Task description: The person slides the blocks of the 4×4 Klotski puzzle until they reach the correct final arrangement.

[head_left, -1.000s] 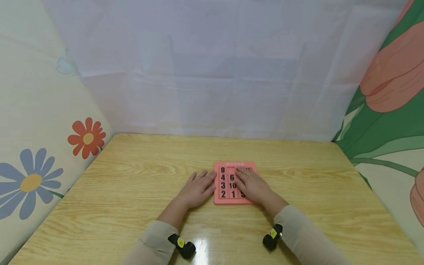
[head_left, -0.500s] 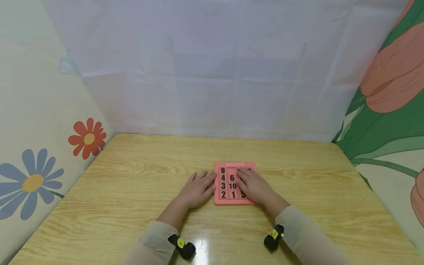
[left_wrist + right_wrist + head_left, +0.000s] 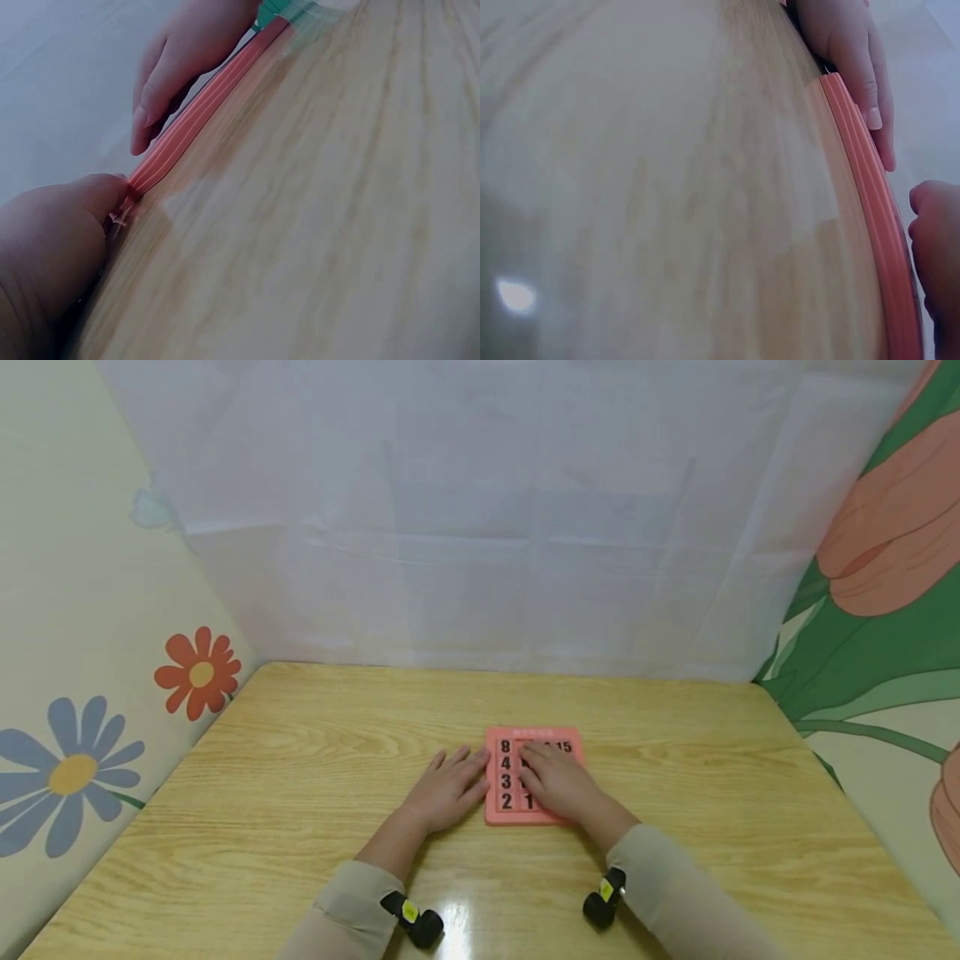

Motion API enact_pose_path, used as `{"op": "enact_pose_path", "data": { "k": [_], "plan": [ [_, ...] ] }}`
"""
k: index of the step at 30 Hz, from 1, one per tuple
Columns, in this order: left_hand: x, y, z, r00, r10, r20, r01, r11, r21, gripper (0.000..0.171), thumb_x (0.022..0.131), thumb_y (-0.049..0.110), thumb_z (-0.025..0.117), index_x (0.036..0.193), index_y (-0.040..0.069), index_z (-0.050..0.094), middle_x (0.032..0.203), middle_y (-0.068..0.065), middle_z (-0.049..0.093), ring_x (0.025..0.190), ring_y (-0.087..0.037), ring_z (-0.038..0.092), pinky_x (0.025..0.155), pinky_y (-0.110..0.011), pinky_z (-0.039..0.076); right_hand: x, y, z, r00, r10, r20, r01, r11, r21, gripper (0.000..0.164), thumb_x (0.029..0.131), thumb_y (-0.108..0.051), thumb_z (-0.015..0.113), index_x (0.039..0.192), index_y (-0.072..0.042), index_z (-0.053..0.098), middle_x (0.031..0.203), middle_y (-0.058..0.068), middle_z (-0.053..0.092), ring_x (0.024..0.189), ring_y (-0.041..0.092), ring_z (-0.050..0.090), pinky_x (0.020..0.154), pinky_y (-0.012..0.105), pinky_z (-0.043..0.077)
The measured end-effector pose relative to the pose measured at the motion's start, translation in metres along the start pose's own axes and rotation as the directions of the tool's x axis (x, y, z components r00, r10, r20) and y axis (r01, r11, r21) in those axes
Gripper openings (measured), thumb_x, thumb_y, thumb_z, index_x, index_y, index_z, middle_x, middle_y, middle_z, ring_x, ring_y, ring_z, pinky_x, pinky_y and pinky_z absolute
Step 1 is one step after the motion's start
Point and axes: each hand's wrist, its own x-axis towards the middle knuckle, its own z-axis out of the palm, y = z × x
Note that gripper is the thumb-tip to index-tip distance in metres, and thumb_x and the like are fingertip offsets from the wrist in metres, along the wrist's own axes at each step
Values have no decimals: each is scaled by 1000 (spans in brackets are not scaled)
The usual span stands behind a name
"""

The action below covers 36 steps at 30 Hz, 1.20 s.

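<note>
A pink number slide puzzle [image 3: 497, 817] with black numerals lies flat on the table. My left hand [image 3: 446, 789] rests beside its left edge, fingers extended, the fingertips touching the frame. Over the tiles lies my right hand [image 3: 558, 781], its fingertips at the second column near the top. It covers much of the middle and right; 8, 4, 3 and 2 show down the left column, and 15 at the top right. In the left wrist view the puzzle's side [image 3: 195, 124] appears edge-on, with the left thumb against its corner. The right wrist view shows the left hand [image 3: 855, 60] at the far end.
The wood-grain table [image 3: 300, 735] extends around the puzzle. A white cloth [image 3: 480, 527] hangs behind it, and flower-printed panels [image 3: 75, 610] flank the sides. Both sleeves carry a small black wrist camera [image 3: 423, 927].
My right hand has shifted left across the puzzle, uncovering the 15 and hiding the 6 and 10. The left hand and the puzzle's frame stay nearly where they were.
</note>
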Motion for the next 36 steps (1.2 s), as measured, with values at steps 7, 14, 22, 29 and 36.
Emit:
{"op": "enact_pose_path", "data": {
  "k": [7, 14, 22, 29, 36],
  "plan": [
    [0, -1, 1, 1000, 1, -13, -1, 1000, -9, 56, 104, 39, 43, 152, 12, 37, 157, -3, 38, 150, -29, 27, 124, -52, 11, 7, -8, 2, 1000, -22, 17, 21, 1000, 11, 52, 106, -35, 37, 151, -9, 40, 158, 7, 37, 148, 26, 32, 123, 43, 26],
    [0, -3, -1, 1000, 11, 4, -11, 1000, 3, 56, 104, 39, 44, 152, 12, 36, 157, -3, 38, 150, -29, 27, 124, -52, 12, 12, -13, 3, 998, -52, 44, 52, 999, 10, 53, 106, -37, 36, 153, -12, 36, 159, 5, 35, 149, 24, 29, 123, 44, 25],
    [6, -9, -7, 997, 71, 13, -72, 994, 77, 57, 101, 46, 47, 149, 17, 43, 157, -8, 39, 148, -33, 28, 122, -56, 19, 14, -14, 5, 996, -62, 64, 62, 998, 4, 53, 107, -36, 34, 154, -12, 33, 160, 5, 32, 150, 23, 27, 123, 43, 25],
    [8, -19, 0, 997, 73, -25, -72, 997, 20, 57, 98, 51, 50, 147, 22, 47, 156, -8, 39, 149, -32, 27, 122, -57, 15, 16, -15, 6, 996, -62, 67, 62, 998, -4, 53, 107, -36, 34, 154, -12, 33, 160, 6, 32, 149, 24, 29, 122, 45, 27],
    [6, -18, -3, 998, 56, -17, -56, 998, 21, 58, 98, 51, 50, 148, 22, 45, 157, -7, 37, 150, -31, 25, 123, -56, 13, 15, -14, 6, 997, -54, 61, 53, 999, 13, 53, 107, -37, 34, 153, -12, 34, 160, 6, 33, 149, 25, 29, 122, 44, 26]
  ]
}}
